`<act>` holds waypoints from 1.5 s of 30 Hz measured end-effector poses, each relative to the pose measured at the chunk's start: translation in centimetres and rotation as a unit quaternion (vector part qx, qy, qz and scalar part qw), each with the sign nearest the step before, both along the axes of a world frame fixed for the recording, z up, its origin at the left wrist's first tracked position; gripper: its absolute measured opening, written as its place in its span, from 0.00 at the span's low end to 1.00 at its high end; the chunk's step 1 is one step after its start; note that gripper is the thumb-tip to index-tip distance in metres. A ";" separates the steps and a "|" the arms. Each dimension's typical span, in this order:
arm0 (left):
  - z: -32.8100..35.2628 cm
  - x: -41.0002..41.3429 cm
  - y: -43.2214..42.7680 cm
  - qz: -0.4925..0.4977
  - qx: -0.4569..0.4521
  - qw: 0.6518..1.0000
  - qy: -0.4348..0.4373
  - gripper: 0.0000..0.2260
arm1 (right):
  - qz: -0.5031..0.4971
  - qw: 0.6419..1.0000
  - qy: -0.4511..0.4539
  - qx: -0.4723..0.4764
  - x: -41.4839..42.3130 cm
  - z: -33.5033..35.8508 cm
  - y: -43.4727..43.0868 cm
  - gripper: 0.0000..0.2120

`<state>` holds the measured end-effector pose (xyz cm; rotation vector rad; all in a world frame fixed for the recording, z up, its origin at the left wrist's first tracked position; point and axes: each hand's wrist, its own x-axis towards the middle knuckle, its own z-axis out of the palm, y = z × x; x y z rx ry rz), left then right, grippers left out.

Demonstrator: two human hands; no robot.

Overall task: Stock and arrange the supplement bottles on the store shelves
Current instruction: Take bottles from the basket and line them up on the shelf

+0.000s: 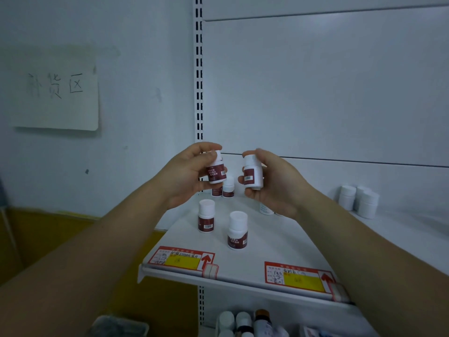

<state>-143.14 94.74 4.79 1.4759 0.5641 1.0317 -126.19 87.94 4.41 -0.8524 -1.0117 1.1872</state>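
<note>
The white shelf (279, 242) fills the centre and right of the frame, with a handwritten paper sign (56, 88) on the wall at upper left. Two red-and-yellow shelf labels (182, 259) sit on its front edge.

Above the shelf, the left hand (187, 178) grasps one red-labelled supplement bottle (217, 172) round its body. The right hand (277, 186) grasps a second bottle (253, 173) the same way.

Four more red-labelled bottles stand on the shelf below the hands: a front pair (206, 216) apart from each other, and a rear pair (228, 188) partly hidden. Three plain white bottles (362, 200) cluster at the right, and another bottle (266, 209) peeks from under the right wrist.

These bottles look like small, light, rigid plastic, probably smooth. They are best taken round the body below the cap.
</note>
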 end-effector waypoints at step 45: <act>-3.8 -1.2 3.8 0.021 0.020 0.973 0.230 0.08 | -0.064 0.853 -0.506 -0.109 -0.3 -0.3 2.2 0.09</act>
